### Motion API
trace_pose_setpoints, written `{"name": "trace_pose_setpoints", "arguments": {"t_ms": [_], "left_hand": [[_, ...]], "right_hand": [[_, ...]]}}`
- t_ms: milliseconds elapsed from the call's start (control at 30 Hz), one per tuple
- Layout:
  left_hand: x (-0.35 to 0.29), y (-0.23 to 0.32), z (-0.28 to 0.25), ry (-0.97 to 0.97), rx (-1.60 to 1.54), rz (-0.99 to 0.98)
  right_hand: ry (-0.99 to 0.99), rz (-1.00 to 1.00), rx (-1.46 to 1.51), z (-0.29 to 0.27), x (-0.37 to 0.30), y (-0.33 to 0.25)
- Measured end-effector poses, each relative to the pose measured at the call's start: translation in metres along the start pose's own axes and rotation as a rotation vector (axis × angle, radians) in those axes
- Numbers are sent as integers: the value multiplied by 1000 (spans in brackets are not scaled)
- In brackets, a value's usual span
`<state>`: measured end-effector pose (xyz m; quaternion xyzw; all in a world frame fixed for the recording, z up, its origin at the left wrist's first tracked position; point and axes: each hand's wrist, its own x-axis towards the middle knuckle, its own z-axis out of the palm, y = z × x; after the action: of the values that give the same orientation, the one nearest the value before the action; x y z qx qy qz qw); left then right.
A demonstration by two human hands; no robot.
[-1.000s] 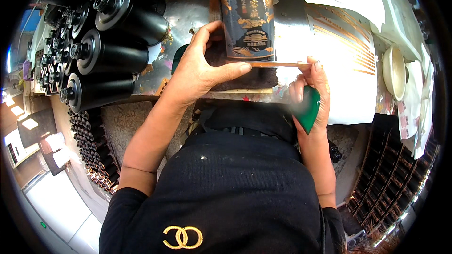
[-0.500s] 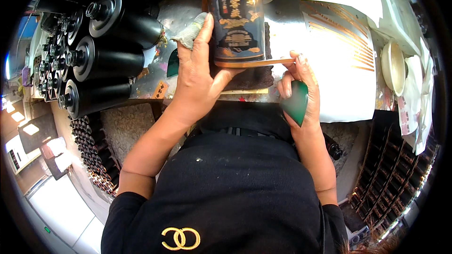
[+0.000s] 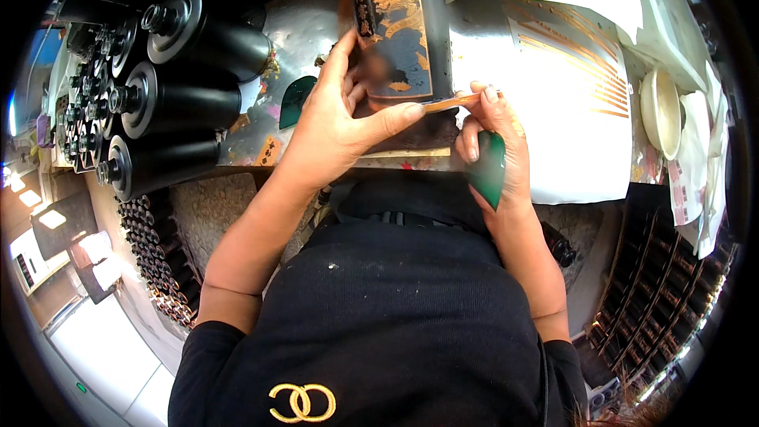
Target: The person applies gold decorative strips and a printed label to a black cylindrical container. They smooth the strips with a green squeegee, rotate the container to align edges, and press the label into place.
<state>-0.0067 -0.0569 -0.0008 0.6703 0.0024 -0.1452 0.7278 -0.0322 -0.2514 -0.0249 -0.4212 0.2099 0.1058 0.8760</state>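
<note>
Jutting leftward from right grip (image 3: pixel 514 150): strip (image 3: pixel 453 102).

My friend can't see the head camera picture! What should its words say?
A person's left hand holds the lower end of a black-and-gold bottle, while the right hand pinches a thin golden strip reaching its bottom edge and also holds a pointed green piece. Plain black bottles lie piled at left; a white sheet lies at right.

Gold-dragon-patterned black bottle (image 3: pixel 407 43), plain green scraper (image 3: pixel 490 168)
</note>
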Motion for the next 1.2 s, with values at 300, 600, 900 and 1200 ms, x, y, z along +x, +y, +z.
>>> {"name": "trace_pose_setpoints", "arguments": {"t_ms": [300,600,900,1200], "left_hand": [[6,11,18,94,-72,52],[28,12,14,86,-153,28],[27,16,17,179,-99,59],[27,15,2,73,-231,-12]], "right_hand": [[-18,17,0,-2,2,1],[-32,-32,1,1,-2,-2],[-29,-57,-27,1,2,2],[-43,-50,-41,-1,1,5]]}}
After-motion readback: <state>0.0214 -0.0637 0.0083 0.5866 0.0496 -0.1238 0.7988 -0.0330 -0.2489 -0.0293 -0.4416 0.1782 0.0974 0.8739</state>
